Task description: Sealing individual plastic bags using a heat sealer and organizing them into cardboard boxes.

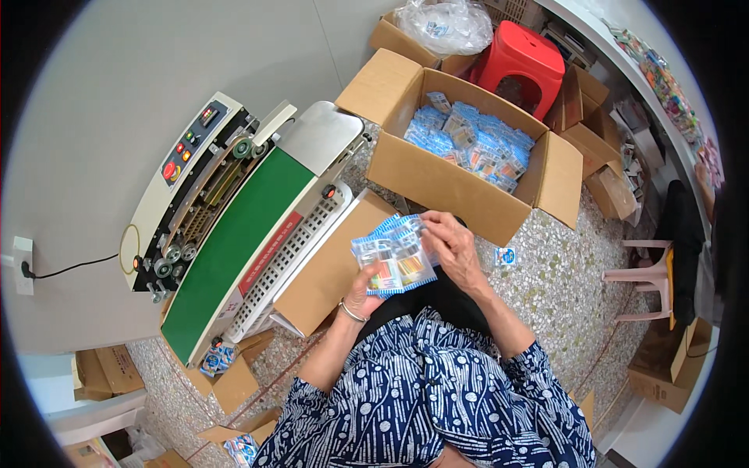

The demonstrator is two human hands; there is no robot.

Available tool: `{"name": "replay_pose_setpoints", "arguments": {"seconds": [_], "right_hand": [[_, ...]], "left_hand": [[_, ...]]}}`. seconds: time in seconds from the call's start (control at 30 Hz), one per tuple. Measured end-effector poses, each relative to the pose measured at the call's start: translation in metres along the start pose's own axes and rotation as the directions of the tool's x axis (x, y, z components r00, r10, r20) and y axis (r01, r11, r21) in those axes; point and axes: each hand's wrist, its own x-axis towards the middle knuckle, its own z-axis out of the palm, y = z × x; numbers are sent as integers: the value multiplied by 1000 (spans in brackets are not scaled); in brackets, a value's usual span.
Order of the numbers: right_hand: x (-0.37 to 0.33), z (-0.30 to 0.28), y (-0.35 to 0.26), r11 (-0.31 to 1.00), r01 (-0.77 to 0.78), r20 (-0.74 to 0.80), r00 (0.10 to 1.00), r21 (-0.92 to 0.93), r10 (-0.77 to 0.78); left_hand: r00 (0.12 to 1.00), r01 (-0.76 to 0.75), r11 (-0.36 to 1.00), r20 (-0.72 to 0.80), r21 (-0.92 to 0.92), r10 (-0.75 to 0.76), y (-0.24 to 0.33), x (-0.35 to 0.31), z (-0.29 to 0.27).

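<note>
Holding a fanned stack of small blue-edged sachets [394, 257] above the lap, just in front of the near wall of the big open carton [460, 187]. Left hand [365, 295] clamped round the stack's lower edge from underneath, thumb pressing on the front packet; right hand [452, 248] pinching the upper right corner, fingers curled over the top packet. Squaring up or counting through the bunch, by the look of it. Plenty already piled in that carton: loose sachets [472, 144] heaped against its far wall, though still well short of the rim, so a fair way to go by that measure. One stray packet [505, 256] lying on the speckled floor [546, 288] just beside the carton's near right corner. Sealing machine [234, 226] with its green belt sitting idle to the left, belt bare. Stack's long axis running from lower left to upper right, top edges fanning away from the body toward the carton, printed faces turned up to the camera.
</note>
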Motion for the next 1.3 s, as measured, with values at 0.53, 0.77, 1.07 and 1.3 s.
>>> {"name": "replay_pose_setpoints", "arguments": {"seconds": [0.53, 0.77, 1.07, 1.3], "right_hand": [[-38, -12, 15, 561, -652, 374, 755, 510, 538], [-49, -29, 20, 528, -565, 197, 778, 633, 597], [-46, -38, 29, 537, -560, 271, 807, 630, 524], [28, -20, 21, 672, -487, 293, 873, 557, 390]], "left_hand": [[983, 136, 990, -121, -43, -140, -28, -10, -8], [955, 284, 891, -17, 354, -297, -18, -43, 19], [981, 176, 871, -13, 459, -191, -14, -41, 27], [998, 64, 983, -27, 172, -61, 8, -34, 5]]}}
